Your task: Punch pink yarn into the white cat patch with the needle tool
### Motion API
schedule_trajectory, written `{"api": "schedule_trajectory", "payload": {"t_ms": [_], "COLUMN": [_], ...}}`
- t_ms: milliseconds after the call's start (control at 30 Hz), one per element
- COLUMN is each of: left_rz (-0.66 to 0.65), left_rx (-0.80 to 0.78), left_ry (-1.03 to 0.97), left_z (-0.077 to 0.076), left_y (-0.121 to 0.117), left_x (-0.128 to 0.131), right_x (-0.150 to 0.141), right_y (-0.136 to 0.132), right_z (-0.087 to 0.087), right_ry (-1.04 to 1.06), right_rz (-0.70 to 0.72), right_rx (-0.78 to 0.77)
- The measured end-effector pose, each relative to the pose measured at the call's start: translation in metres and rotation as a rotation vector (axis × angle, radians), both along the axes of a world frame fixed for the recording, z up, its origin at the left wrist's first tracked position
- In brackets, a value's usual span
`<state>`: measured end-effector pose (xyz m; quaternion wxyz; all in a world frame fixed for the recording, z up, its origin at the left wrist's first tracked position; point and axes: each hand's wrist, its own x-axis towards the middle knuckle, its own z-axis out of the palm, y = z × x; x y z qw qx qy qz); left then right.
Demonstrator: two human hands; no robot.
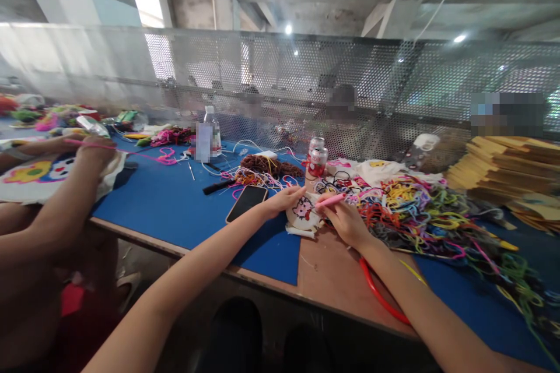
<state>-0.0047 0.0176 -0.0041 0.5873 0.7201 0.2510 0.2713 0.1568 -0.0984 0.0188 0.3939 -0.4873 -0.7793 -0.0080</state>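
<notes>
Both forearms come in from the near edge of the desk (184, 210), meeting at a small white patch with a pink cartoon cat face (303, 213). Left hand (284, 201) lies flat with fingers spread, pinning the patch's left side. Right hand (345, 221) is pinched shut on a pink tool (331, 200), tip at the patch's top right. Best bet imo: keep that left hand pressing so the fabric stays taut, and work in short strokes. A phone (246, 203) sits just left, two red cans (317, 158) behind, a big tangle of coloured yarn (420, 210) toward the right edge. Another person's hand (94, 148) works far left
</notes>
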Motion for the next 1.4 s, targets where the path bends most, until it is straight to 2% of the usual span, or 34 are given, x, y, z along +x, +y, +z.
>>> {"api": "schedule_trajectory", "payload": {"t_ms": [267,367,667,1067,1233,1400], "left_rz": [0.031,0.042,0.075,0.055,0.096,0.106], "left_rx": [0.030,0.049,0.079,0.137,0.257,0.326], "left_ry": [-0.008,-0.018,-0.009,0.007,0.024,0.052], "left_z": [0.008,0.011,0.009,0.000,0.005,0.006], "left_y": [-0.007,-0.010,-0.013,-0.003,-0.006,-0.006], "left_x": [0.000,0.000,-0.001,0.000,-0.001,0.000], "right_x": [0.003,0.001,-0.005,-0.011,-0.015,-0.015], "right_y": [0.002,0.001,-0.002,-0.003,-0.001,0.000], "right_z": [-0.003,0.000,-0.001,-0.004,-0.008,-0.009], "right_ry": [-0.097,-0.192,-0.374,-0.368,-0.416,-0.324], "right_rz": [0.054,0.064,-0.053,-0.082,-0.133,-0.138], "right_rx": [0.069,0.029,-0.008,0.049,0.078,0.066]}}
